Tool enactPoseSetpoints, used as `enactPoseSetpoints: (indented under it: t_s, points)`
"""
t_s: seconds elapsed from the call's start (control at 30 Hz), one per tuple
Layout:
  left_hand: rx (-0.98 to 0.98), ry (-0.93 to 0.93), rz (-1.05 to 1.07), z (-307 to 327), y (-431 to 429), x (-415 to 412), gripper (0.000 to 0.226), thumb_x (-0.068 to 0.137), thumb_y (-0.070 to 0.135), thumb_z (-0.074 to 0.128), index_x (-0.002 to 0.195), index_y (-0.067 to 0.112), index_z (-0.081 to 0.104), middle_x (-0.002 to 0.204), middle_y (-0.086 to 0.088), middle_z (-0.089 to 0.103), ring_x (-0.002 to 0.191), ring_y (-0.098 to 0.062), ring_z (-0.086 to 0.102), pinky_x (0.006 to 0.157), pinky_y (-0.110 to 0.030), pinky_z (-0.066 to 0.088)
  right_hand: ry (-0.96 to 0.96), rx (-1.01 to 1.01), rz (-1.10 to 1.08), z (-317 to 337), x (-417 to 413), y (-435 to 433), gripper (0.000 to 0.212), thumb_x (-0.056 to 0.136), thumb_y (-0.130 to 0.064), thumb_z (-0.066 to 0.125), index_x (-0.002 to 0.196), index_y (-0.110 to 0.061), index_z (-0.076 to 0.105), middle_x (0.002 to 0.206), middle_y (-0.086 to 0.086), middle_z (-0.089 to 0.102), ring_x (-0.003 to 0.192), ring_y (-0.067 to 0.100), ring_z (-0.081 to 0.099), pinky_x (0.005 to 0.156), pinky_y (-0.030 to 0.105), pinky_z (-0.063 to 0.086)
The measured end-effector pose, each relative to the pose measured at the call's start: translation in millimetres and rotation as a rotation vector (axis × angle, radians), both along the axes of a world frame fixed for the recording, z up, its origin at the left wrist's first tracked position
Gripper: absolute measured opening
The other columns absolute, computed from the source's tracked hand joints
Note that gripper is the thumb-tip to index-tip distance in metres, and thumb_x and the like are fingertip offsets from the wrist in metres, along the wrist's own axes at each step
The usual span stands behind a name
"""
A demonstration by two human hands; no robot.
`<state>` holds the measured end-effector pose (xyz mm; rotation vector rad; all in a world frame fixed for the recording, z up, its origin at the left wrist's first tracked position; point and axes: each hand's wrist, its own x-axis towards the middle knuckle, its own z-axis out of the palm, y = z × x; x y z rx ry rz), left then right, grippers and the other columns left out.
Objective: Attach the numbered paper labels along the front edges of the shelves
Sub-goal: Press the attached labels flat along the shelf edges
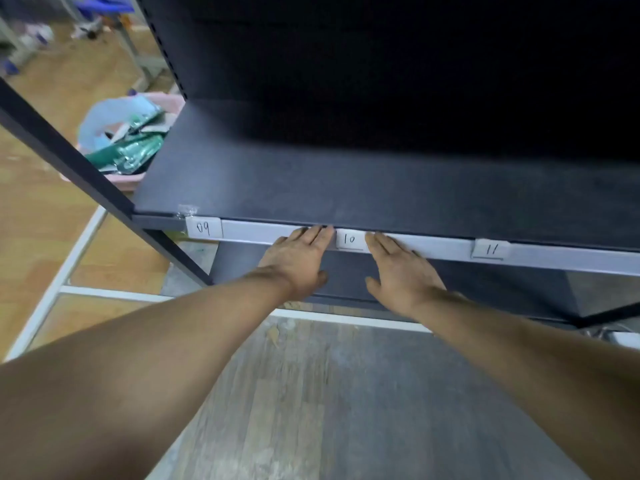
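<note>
1. Head view, hands: our left hand [298, 261] is spread flat with straight fingers. Its fingertips press the pale front strip [263, 233] just at 9 o'clock of label 10 [349, 240]. It holds nothing.
2. Our right hand [401, 271] is just as flat and open. Its fingertips touch the same strip just at 3 o'clock of label 10, and it also holds nothing.
3. Labels: label 10 sits on the strip between our two hands. Label 09 [203, 228] sits at the strip's left end, well out at 9 o'clock. Label 11 [491, 249] sits well out at 3 o'clock. All three are white slips with handwritten numbers.
4. Surface: the shelf [311, 181] is a dark, matt board, and its back at 12 o'clock is lost in shadow. A crumpled scrap of clear tape [187, 210] lies at its front left corner, just above label 09. A lower shelf [346, 271] shows dark under our hands.
5. Frame: a dark upright [69, 154] slants from 10 o'clock down to the shelf's left corner.
6. Room: at 10 o'clock a pink basket [173, 102] stands on the wooden floor [45, 202], beside the shelf. It holds a blue bag [104, 116] and green packets [135, 150].
7. White bars [52, 282] cross the floor at 8 o'clock. Grey planks [311, 393] lie at 6 o'clock, between our forearms.
8. The clutter at 11 o'clock is too blurred for us to name.
</note>
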<state>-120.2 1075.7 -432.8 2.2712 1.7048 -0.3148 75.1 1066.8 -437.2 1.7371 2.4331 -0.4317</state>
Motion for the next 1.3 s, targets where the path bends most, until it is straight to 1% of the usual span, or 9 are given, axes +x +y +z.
enactPoseSetpoints:
  t_s: [0.07,0.2,0.37,0.53,0.63,0.8,0.97,1.17,1.3]
  points:
    - [-0.049,0.054,0.041,24.9,-15.7,-12.3,0.077,0.094,0.044,0.046,0.154,0.020,0.004,0.163,-0.004,0.003,0.149,-0.022,0.008,0.117,-0.037,0.018,-0.053,-0.073,-0.033,18.0,11.3,-19.5,0.074,0.095,-0.039,0.046,0.154,-0.018,0.008,0.162,0.000,0.007,0.148,0.018,0.010,0.118,0.035,0.019]
    - [-0.108,0.152,0.114,93.1,-49.1,-34.2,0.075,0.097,0.051,0.036,0.155,0.020,0.002,0.163,-0.003,-0.005,0.150,-0.020,-0.005,0.120,-0.037,0.006,-0.085,-0.171,-0.152,77.6,25.9,-48.2,0.073,0.095,-0.045,0.042,0.154,-0.023,0.005,0.163,-0.002,-0.002,0.149,0.017,0.004,0.118,0.037,0.014]
    - [-0.086,0.112,0.183,188.5,-106.4,-33.8,0.072,0.097,0.055,0.030,0.155,0.019,0.007,0.163,-0.005,-0.001,0.150,-0.021,-0.004,0.122,-0.039,0.006,-0.018,-0.181,-0.260,175.7,36.3,-106.4,0.072,0.093,-0.046,0.043,0.153,-0.022,0.011,0.162,0.000,0.006,0.148,0.020,0.010,0.117,0.039,0.019]
    - [-0.067,0.096,0.173,270.4,-176.1,-25.9,0.073,0.097,0.058,0.025,0.155,0.017,0.006,0.163,-0.005,-0.001,0.150,-0.021,-0.005,0.122,-0.038,0.002,0.009,-0.129,-0.266,265.9,42.9,-174.3,0.073,0.093,-0.049,0.041,0.154,-0.022,0.010,0.163,0.002,0.001,0.149,0.018,0.005,0.118,0.037,0.015]
    - [-0.049,0.122,0.141,306.0,-208.9,-33.1,0.074,0.097,0.058,0.023,0.155,0.017,0.002,0.163,-0.004,-0.005,0.150,-0.021,-0.008,0.122,-0.039,0.001,-0.001,-0.079,-0.252,301.2,40.1,-210.9,0.073,0.093,-0.051,0.040,0.154,-0.023,0.010,0.163,0.000,0.000,0.149,0.016,0.004,0.118,0.038,0.014]
    - [-0.025,0.165,0.104,343.1,-251.4,-58.5,0.076,0.097,0.058,0.024,0.155,0.015,0.001,0.163,-0.006,-0.004,0.150,-0.021,-0.006,0.121,-0.039,0.002,-0.032,-0.094,-0.284,343.4,24.9,-259.8,0.074,0.092,-0.052,0.039,0.154,-0.023,0.010,0.163,-0.001,0.001,0.150,0.017,0.001,0.119,0.038,0.011]
    - [0.120,0.170,0.113,405.2,-255.1,-80.3,0.076,0.097,0.058,0.024,0.155,0.013,0.001,0.163,-0.007,-0.002,0.150,-0.022,-0.005,0.121,-0.039,0.001,-0.036,0.037,-0.283,401.7,15.2,-271.4,0.072,0.093,-0.052,0.037,0.154,-0.023,0.012,0.163,0.003,0.002,0.150,0.020,0.001,0.119,0.038,0.012]
    - [0.335,0.161,0.109,505.0,-234.0,-85.5,0.076,0.098,0.057,0.023,0.155,0.013,-0.001,0.163,-0.008,-0.005,0.150,-0.023,-0.007,0.122,-0.040,0.001,-0.038,0.235,-0.272,494.7,14.9,-251.0,0.072,0.094,-0.052,0.037,0.154,-0.021,0.012,0.162,0.005,0.002,0.149,0.022,0.006,0.120,0.038,0.013]
    - [0.468,0.165,0.098,570.7,-218.6,-80.0,0.075,0.098,0.057,0.022,0.155,0.014,-0.002,0.163,-0.007,-0.006,0.150,-0.023,-0.008,0.121,-0.039,0.000,-0.037,0.386,-0.246,553.9,15.8,-232.6,0.072,0.094,-0.051,0.036,0.154,-0.021,0.010,0.162,0.005,0.001,0.149,0.021,0.003,0.119,0.038,0.016]
